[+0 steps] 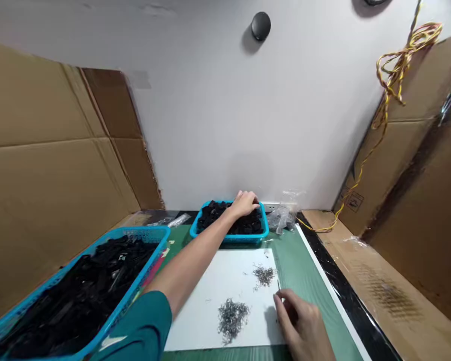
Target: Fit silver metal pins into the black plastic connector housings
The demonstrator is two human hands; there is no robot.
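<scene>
My left hand (244, 203) reaches far forward into a small blue basket (229, 237) filled with black parts, its fingers curled down onto them. My right hand (300, 323) rests at the right edge of a white sheet (218, 281), fingers pinched on a thin metal pin that I can barely make out. Two heaps of small metal pins lie on the sheet: a larger one (231, 317) near me and a smaller one (263, 275) farther away.
A large blue basket (135, 286) of black parts stands at the left. A green mat (300, 271) lies under the sheet. Clear plastic bags (281, 218) sit by the wall. Cardboard panels stand on both sides, and yellow wires (394, 80) hang at the right.
</scene>
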